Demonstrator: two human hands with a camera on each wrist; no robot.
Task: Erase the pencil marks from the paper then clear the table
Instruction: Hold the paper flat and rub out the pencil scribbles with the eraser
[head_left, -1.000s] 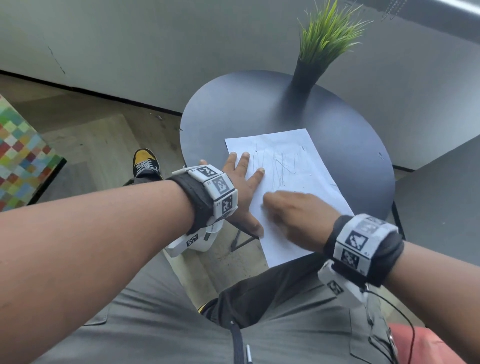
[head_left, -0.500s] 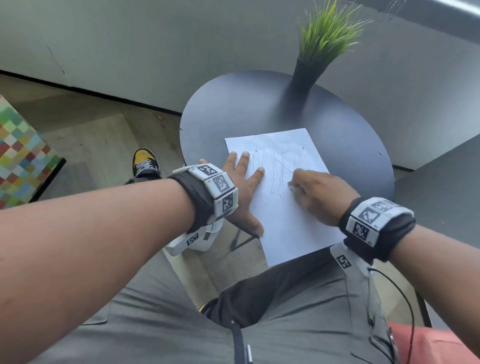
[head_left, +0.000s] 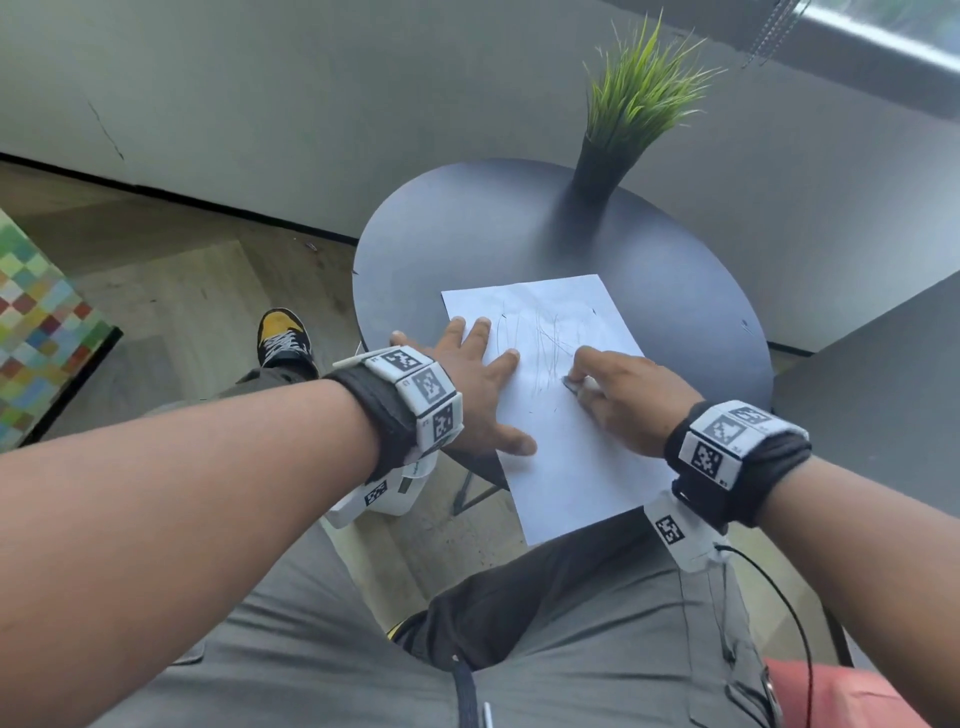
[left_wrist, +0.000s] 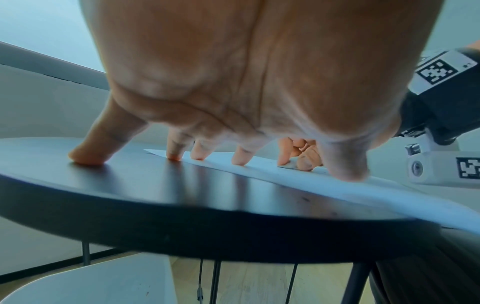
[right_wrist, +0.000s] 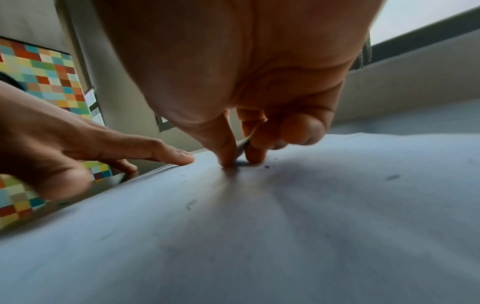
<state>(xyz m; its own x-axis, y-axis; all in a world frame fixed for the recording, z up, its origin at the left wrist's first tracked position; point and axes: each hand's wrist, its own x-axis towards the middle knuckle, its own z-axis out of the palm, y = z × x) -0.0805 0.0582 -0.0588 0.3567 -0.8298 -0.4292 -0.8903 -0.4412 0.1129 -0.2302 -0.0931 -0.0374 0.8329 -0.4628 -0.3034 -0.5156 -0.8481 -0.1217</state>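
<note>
A white sheet of paper (head_left: 566, 431) with thin pencil scribbles (head_left: 540, 338) lies on the round dark table (head_left: 467, 249), its near end hanging over the table's edge. My left hand (head_left: 478, 384) presses flat on the sheet's left edge with spread straight fingers (left_wrist: 176, 152). My right hand (head_left: 623, 400) pinches a small whitish eraser (head_left: 574, 385) between thumb and fingers and holds it down on the paper (right_wrist: 259, 226) just below the scribbles. In the right wrist view the eraser (right_wrist: 242, 145) shows as a thin sliver between the fingertips. Dark crumbs (right_wrist: 392, 177) dot the sheet.
A potted green grass plant (head_left: 623, 114) stands at the table's far side. A grey wall runs behind it. A dark surface (head_left: 883, 395) sits to the right, a colourful checkered object (head_left: 36, 322) to the left on the wooden floor. My legs are below the table's near edge.
My right hand with the eraser moved from the sheet's lower middle up and right toward the scribbles. The left hand and the paper stayed put.
</note>
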